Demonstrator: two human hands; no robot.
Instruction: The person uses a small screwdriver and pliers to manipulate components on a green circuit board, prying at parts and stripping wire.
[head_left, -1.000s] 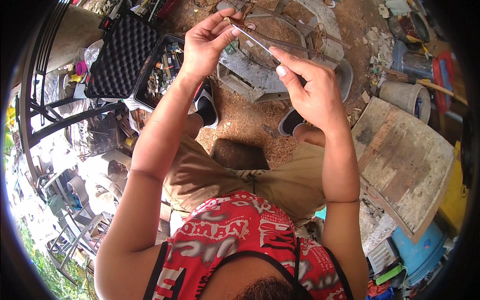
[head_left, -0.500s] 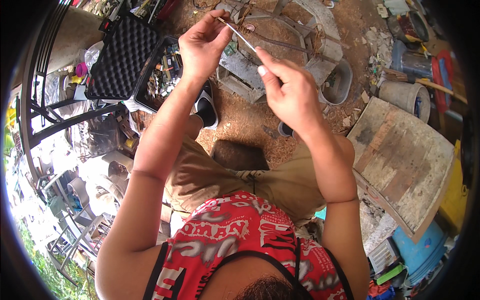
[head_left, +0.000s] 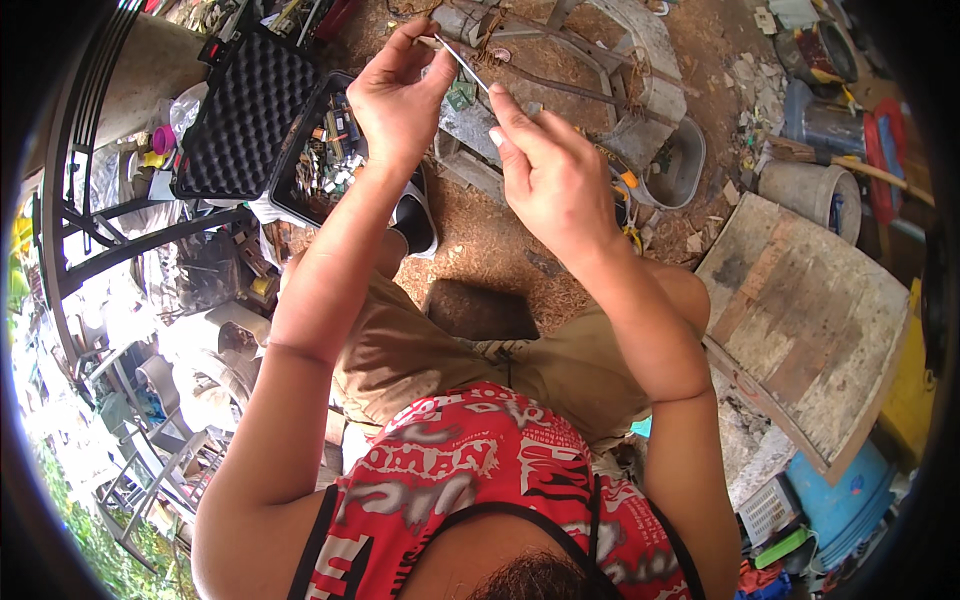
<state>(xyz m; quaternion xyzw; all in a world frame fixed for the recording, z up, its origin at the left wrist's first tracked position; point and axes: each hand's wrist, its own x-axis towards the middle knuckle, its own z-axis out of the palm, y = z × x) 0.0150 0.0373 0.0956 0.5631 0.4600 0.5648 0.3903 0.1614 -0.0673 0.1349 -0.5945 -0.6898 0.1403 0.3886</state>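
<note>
Both my hands are raised in front of me, over the far part of the floor. My right hand (head_left: 560, 170) is closed around a thin silver metal shaft (head_left: 466, 68), index finger stretched along it; any handle is hidden in the palm. The shaft slants up and left to the fingertips of my left hand (head_left: 400, 105). That hand is pinched, and whatever small thing its fingers hold is too small to name. Below the shaft, a green circuit board piece (head_left: 461, 95) lies on a grey, ring-shaped frame (head_left: 470, 130).
An open black case (head_left: 245, 115) with foam lining and many small electronic parts (head_left: 335, 150) stands at left. Right are a grey basin (head_left: 675, 165), a worn wooden board (head_left: 800, 320) and a bucket (head_left: 810, 195). An orange-and-black item (head_left: 627, 178) shows beside my right wrist.
My right hand has moved left, closer to my left hand, so less of the shaft shows between them. The orange-and-black item has come into sight behind my wrist. My left hand has shifted slightly left.
</note>
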